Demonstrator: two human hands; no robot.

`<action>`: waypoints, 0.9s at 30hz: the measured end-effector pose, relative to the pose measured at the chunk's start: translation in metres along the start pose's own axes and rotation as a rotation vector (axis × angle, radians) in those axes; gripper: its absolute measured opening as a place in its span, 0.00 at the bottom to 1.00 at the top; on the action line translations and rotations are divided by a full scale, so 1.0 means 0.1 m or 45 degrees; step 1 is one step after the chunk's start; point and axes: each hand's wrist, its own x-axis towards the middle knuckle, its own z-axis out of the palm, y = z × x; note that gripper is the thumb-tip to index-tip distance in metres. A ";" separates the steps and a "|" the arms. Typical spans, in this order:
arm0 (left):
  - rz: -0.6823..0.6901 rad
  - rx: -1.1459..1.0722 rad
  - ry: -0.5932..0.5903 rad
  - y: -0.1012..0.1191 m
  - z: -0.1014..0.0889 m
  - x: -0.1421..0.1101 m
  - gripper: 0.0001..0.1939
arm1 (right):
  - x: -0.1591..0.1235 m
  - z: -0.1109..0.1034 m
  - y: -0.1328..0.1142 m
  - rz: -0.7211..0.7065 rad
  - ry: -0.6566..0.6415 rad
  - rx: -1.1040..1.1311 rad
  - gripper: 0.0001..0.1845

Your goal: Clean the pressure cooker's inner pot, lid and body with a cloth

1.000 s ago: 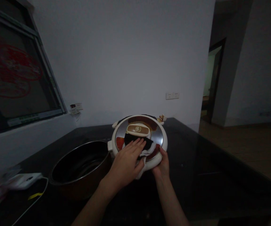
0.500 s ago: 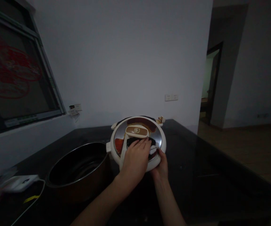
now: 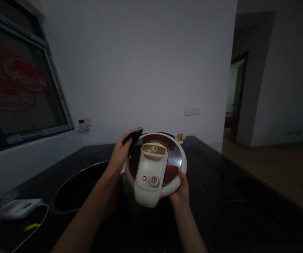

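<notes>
A round pressure cooker lid (image 3: 176, 159), cream-rimmed with a shiny metal and brown top, tilts toward me above the dark countertop. Across it runs a cream handle (image 3: 154, 168) bearing a pink button and a round vent knob. My right hand (image 3: 181, 189) grips the rim at the lower right, thumb on top and fingers underneath. In my left hand (image 3: 120, 151) is a folded black cloth (image 3: 133, 135) with a pale edge, held at the lid's upper left. Behind the lid, a dark edge and a cream-brown piece (image 3: 180, 137) show; the rest is hidden.
To the left stands a large dark pot (image 3: 69, 191), partly covered by my left forearm. A white device (image 3: 22, 208) with a cable, a yellow strip (image 3: 32, 227) and blurred plastic wrapping lie farther left. Wall sockets (image 3: 192, 111) are beyond the counter (image 3: 220, 182).
My left hand has moved from the lid's middle to its upper left with the cloth, uncovering the button and vent knob. My right hand still grips the rim.
</notes>
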 end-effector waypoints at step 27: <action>0.716 1.193 -1.342 0.54 0.85 0.29 0.16 | 0.09 -0.08 0.00 0.002 -0.059 -0.064 0.14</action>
